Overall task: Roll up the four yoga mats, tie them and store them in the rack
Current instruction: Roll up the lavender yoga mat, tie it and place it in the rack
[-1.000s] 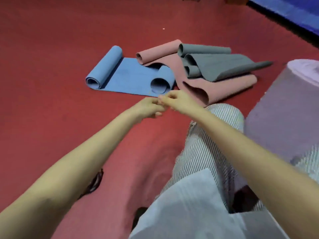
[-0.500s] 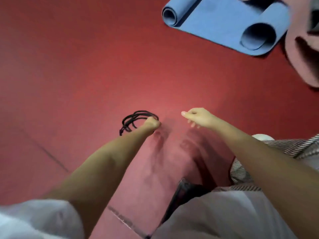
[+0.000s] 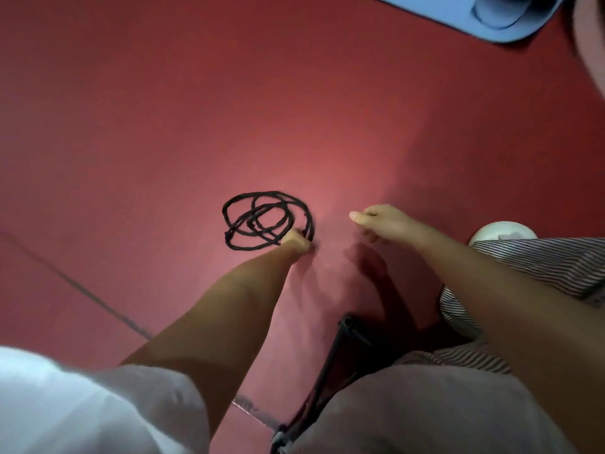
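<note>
A tangle of black cords (image 3: pixel 262 217) lies in loops on the red floor. My left hand (image 3: pixel 296 241) rests at the cords' near right edge with its fingers closed on them. A little to the right, my right hand (image 3: pixel 379 221) hovers just above the floor, fingers loosely curled and holding nothing. At the top right edge I see part of the blue yoga mat (image 3: pixel 458 14) with one rolled end, and beside it a sliver of the pink mat (image 3: pixel 592 54). The other mats and the rack are out of view.
My striped trouser leg (image 3: pixel 537 267) and a white shoe tip (image 3: pixel 501 232) are at the right. A dark strap or bag (image 3: pixel 330 362) hangs below my chest. A dark seam (image 3: pixel 82 290) crosses the floor at lower left.
My view has tilted down from the mats to the floor by my feet. My hands parted; the left one went to the black cords, which now lie spread in loops.
</note>
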{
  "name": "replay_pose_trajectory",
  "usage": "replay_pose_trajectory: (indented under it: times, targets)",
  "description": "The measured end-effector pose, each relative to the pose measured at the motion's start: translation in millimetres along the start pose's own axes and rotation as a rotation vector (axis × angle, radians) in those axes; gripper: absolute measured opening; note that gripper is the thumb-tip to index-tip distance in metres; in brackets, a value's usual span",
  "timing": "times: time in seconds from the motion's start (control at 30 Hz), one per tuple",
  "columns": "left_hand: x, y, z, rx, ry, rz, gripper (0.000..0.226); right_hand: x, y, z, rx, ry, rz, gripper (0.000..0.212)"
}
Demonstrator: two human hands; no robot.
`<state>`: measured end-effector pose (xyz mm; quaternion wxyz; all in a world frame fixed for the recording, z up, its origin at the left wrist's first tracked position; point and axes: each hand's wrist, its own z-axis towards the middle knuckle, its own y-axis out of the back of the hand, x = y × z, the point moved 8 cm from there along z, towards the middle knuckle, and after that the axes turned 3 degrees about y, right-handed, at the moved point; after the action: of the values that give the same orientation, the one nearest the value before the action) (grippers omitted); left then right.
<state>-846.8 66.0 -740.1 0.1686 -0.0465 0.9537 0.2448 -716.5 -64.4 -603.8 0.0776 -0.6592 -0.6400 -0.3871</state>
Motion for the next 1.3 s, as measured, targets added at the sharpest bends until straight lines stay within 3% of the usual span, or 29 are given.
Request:
replay_pose_trajectory:
  times: [0.1, 0.23, 0.3, 0.37, 0.47, 0.53, 0.6, 0.7, 0.83, 0.97, 1.1, 1.3]
  targets:
    - [-23, -28, -11, 0.096, -0.127, 0.186, 0.006, -16, 3, 0, -0.003, -0.044, -0.046, 0.029]
    - [-76, -39, -34, 0.130, -0.338, 0.007, 0.027, -23, 8, -2, -0.013, -0.054, -0.116, 0.024]
    - [-108, -35, -55, 0.192, -0.492, 0.032, 0.025, -20, 21, -6, -0.081, -0.032, -0.132, 0.050]
    - [-136, -29, -79, 0.264, -0.629, 0.117, 0.026, -15, 39, -11, -0.164, 0.012, -0.053, 0.061]
    - [-173, -17, -109, 0.323, -0.754, 0.166, 0.021, -9, 66, -17, -0.229, 0.033, -0.082, 0.055]
    - [-196, -8, -130, 0.322, -0.827, 0.165, 0.022, -6, 87, -23, -0.254, 0.043, -0.079, 0.039]
    - [-217, 0, -152, 0.295, -0.885, 0.150, 0.020, -2, 107, -36, -0.293, 0.054, -0.036, 0.027]
    - [-246, 11, -180, 0.206, -0.968, 0.060, 0.018, 4, 145, -57, -0.454, 0.084, 0.041, 0.039]
    - [-285, 15, -216, 0.099, -1.048, -0.090, 0.016, 26, 185, -96, -0.659, 0.200, 0.205, 0.035]
    - [-326, 9, -270, 0.057, -1.155, -0.201, 0.022, 35, 221, -149, -0.874, 0.273, 0.292, 0.044]
    - [-357, -1, -324, 0.054, -1.223, -0.309, 0.025, 34, 248, -195, -0.981, 0.289, 0.425, 0.039]
    - [-387, -32, -397, 0.215, -1.268, -0.410, 0.024, 38, 281, -270, -1.074, 0.143, 0.037, 0.051]
